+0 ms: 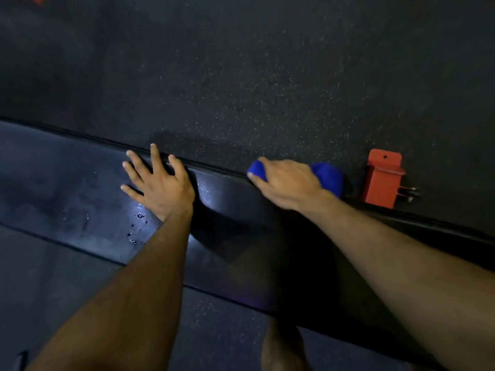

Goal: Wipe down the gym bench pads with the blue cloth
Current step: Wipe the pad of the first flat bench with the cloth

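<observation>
A long black bench pad [80, 188] runs across the view from left to lower right, shiny under a light spot. My left hand [160, 183] lies flat on the pad with its fingers spread, the fingertips reaching the pad's far edge. My right hand [286, 183] grips the bunched blue cloth [326, 175] and presses it against the pad's far edge, right of the left hand. Blue cloth shows on both sides of the hand; its middle is hidden under the palm.
Small scuffs or torn spots [134, 228] mark the pad near my left wrist. An orange-red metal bracket [383, 180] of the bench frame sticks out past the cloth on the right. Dark speckled rubber floor [267, 76] lies beyond. A bare foot [284, 346] stands below the pad.
</observation>
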{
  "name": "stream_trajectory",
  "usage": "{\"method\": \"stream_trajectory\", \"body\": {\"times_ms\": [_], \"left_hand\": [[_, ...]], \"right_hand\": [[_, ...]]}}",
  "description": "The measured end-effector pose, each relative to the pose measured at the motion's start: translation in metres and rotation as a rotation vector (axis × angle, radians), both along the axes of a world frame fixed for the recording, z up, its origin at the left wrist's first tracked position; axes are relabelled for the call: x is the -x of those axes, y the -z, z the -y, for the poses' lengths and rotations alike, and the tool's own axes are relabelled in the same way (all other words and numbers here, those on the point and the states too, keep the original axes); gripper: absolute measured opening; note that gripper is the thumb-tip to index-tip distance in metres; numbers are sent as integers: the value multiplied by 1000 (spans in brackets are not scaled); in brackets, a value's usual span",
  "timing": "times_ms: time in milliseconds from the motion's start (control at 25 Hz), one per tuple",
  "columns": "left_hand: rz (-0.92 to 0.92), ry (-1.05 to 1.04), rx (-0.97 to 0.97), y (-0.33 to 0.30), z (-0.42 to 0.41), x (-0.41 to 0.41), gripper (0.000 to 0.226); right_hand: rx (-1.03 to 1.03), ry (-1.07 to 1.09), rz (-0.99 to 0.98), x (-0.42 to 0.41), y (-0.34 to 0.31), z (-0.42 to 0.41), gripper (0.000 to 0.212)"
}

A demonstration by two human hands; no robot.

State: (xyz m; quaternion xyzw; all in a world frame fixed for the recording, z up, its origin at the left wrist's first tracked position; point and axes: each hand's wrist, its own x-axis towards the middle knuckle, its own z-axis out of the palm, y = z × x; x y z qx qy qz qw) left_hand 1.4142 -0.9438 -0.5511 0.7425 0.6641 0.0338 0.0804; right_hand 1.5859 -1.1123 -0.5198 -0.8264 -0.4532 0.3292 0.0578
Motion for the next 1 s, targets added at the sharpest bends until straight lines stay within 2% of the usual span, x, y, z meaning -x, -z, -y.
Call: {"method": "stream_trajectory", "body": {"times_ms": [120, 200, 320, 440, 480, 560, 640, 680, 760, 880, 1000], "left_hand": [[-5, 7, 25, 0, 1, 3, 58], [-7, 30, 34, -3, -2, 5, 59], [-11, 88, 74, -7, -2, 3, 61], [8, 52, 88, -10, -4, 7, 62], [29, 120, 76, -14, -5, 7, 62], [75, 550, 42, -20, 5, -11, 63], [122, 989, 149, -23, 37, -51, 62], [129, 1099, 229, -25, 60, -69, 61], [127, 1099, 332, -24, 88, -82, 62], [171, 1143, 301, -7, 90, -79, 59], [144, 1439, 202, -4, 87, -78, 57]], "right_hand": [[-64, -41, 62, 33, 0, -46, 51], [-51, -20, 46, 29, -4, -40, 53], [67, 91, 21, 2, -13, 25, 56], [220, 169, -14, -31, -32, 98, 57], [257, 177, -7, -35, -39, 111, 57], [253, 184, 74, -35, -35, 111, 54], [216, 227, 88, -25, -26, 88, 50], [198, 240, 71, -18, -21, 74, 47], [137, 221, 38, -3, -14, 46, 42], [6, 265, 48, -22, -10, 54, 42], [-87, 340, 161, -51, -12, 110, 47]]}}
